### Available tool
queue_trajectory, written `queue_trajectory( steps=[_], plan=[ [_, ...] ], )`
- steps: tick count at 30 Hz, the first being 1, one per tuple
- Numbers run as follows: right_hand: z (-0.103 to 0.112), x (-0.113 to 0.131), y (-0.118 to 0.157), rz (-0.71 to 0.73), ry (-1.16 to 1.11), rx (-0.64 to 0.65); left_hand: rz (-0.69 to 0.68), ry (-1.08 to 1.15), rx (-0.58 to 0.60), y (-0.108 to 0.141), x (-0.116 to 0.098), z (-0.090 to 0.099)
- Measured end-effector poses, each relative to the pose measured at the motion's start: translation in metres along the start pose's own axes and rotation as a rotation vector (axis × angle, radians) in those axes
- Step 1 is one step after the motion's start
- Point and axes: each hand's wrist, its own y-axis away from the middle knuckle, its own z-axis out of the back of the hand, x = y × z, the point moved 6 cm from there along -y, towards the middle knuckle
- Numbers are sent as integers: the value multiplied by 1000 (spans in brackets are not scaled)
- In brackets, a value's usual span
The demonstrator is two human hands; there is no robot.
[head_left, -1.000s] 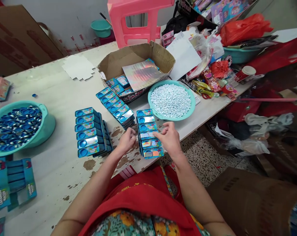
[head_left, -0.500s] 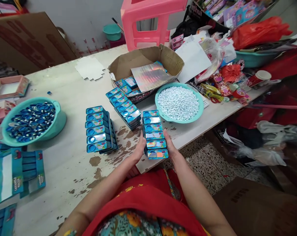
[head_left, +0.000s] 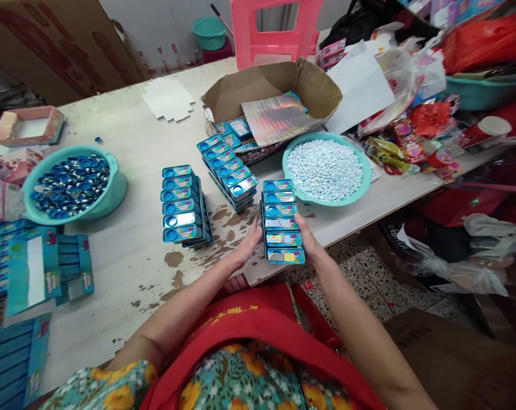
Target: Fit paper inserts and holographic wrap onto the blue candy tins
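Small blue rectangular tins (head_left: 281, 210) with printed lids stand stacked in a row near the table's front edge. My right hand (head_left: 311, 244) is against the right side of this stack, its thumb at the edge of the upper tins; its other fingers are mostly hidden. My left hand (head_left: 249, 245) lies just left of the stack, fingers stretched out and holding nothing, a small gap showing between. Two more groups are to the left: a tin stack (head_left: 183, 205) and a slanted tin row (head_left: 228, 171). Behind the right hand stands a basin of pale candies (head_left: 326, 171).
A cut-down cardboard box (head_left: 270, 80) holding more tins stands behind the stacks. At left are a teal basin (head_left: 120, 191) of small blue-and-silver pieces and blue printed cartons (head_left: 31, 270). Wrappers and bags (head_left: 407, 136) clutter the right side. A pink stool (head_left: 277, 34) stands at the back.
The view has shifted, so the table's things sit further right and higher. My left hand has drawn slightly away from the tin stack; my right hand stays at its side.
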Motion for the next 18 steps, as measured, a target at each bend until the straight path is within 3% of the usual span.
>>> queue_trajectory(
  steps=[2, 4, 5, 7, 9, 10, 14, 18],
  plan=[
    [18, 25, 21, 169, 124, -250, 45, -198, -18, 28, 10, 39],
    [19, 53, 51, 362, 165, -338, 152, -405, -9, 66, 26, 74],
    [8, 64, 66, 455, 161, -264, 219, -475, 32, 87, 37, 86],
    [-36, 74, 90, 601, 156, 79, 305, -563, 137, 124, 56, 96],
    [-91, 58, 106, 634, 181, 440, 327, -645, 156, 148, 71, 97],
    [-117, 43, 109, 617, 207, 554, 322, -693, 113, 155, 76, 98],
    [-187, -23, 103, 629, 463, 656, 289, -810, -88, 153, 85, 104],
    [-213, -54, 108, 786, 790, 739, 252, -765, -85, 140, 94, 115]
  ],
)
